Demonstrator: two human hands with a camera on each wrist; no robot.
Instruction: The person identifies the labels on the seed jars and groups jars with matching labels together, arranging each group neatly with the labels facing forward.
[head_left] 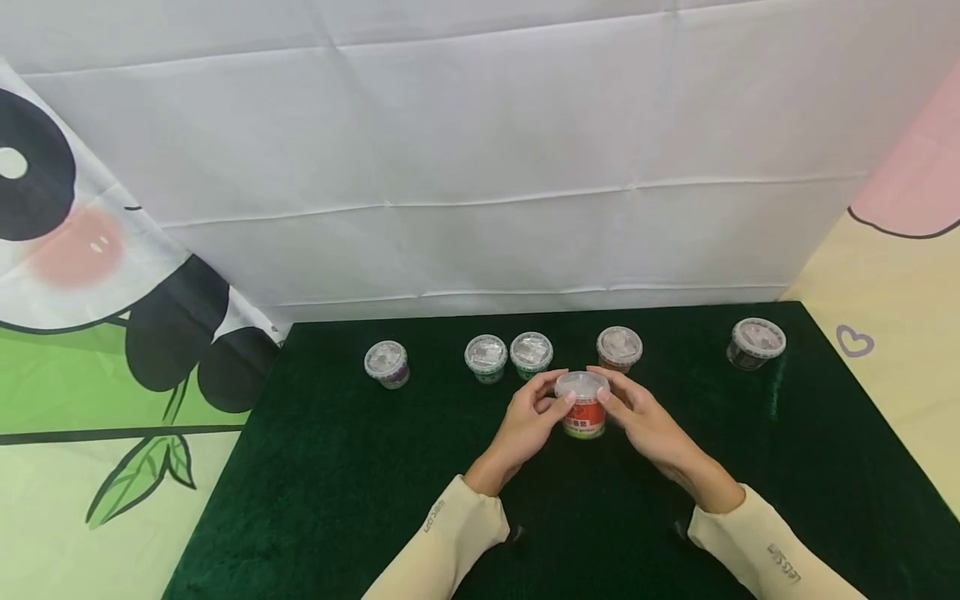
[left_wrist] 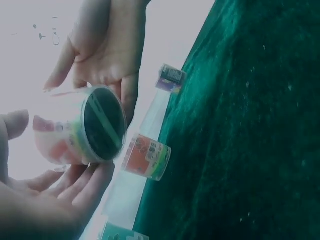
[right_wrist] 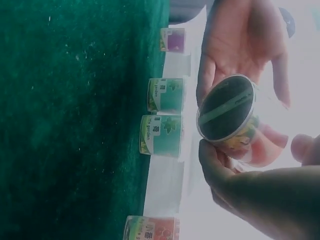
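A small lidded plastic tub [head_left: 584, 421] with a red label and a green lower band is held between both hands, over the dark green cloth. My left hand [head_left: 525, 421] grips its left side, the thumb on the front near the rim. On the opposite side my right hand [head_left: 660, 429] holds it the same way, fingers curled behind. Both wrist views show the raised tub's round base [left_wrist: 104, 124], dark inside with a pale strip across it. Just behind stands another red-labelled tub [head_left: 619, 348], partly covered by the right fingertips in the head view.
Two green-labelled tubs [head_left: 486, 358] stand side by side behind the left hand. Farther left is a purple-labelled tub [head_left: 387, 364], and a dark tub [head_left: 756, 342] is at the far right. White fabric [head_left: 480, 250] rises behind the green-covered table [head_left: 337, 500].
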